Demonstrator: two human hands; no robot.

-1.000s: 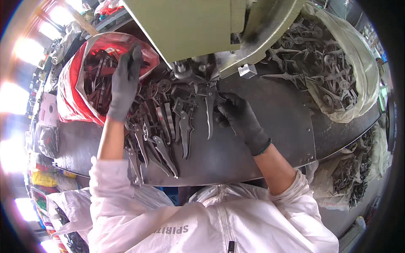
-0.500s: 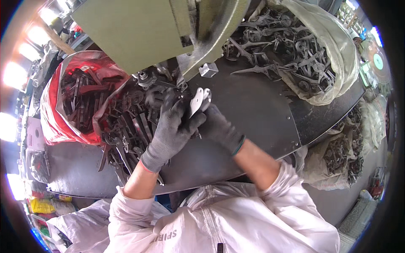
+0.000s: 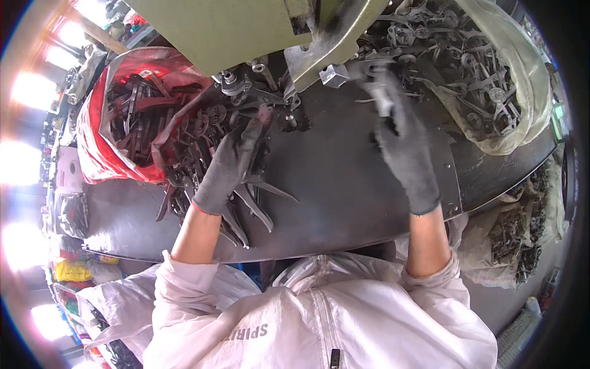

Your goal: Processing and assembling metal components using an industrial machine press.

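Observation:
My left hand [image 3: 230, 163], in a dark grey glove, lies flat with fingers spread on a heap of dark metal plier blanks [image 3: 190, 184] beside the press. My right hand [image 3: 402, 144], also gloved, is lifted over the dark steel table [image 3: 344, 190] and blurred by motion. Its fingertips pinch a pale metal plier part [image 3: 382, 98], held toward the pale plastic bag [image 3: 522, 74] of finished parts at the upper right. The green press machine [image 3: 233, 31] hangs over the back of the table, its tooling [image 3: 246, 83] just beyond my left fingertips.
A red bag [image 3: 98, 160] full of dark blanks stands at the left. More sacks of metal parts [image 3: 510, 240] sit low at the right, beyond the table edge. My white work jacket [image 3: 319, 320] fills the lower middle.
Half a second ago both hands met at the press around one part. My right hand has swung right with the part; my left has dropped back onto the heap of blanks.

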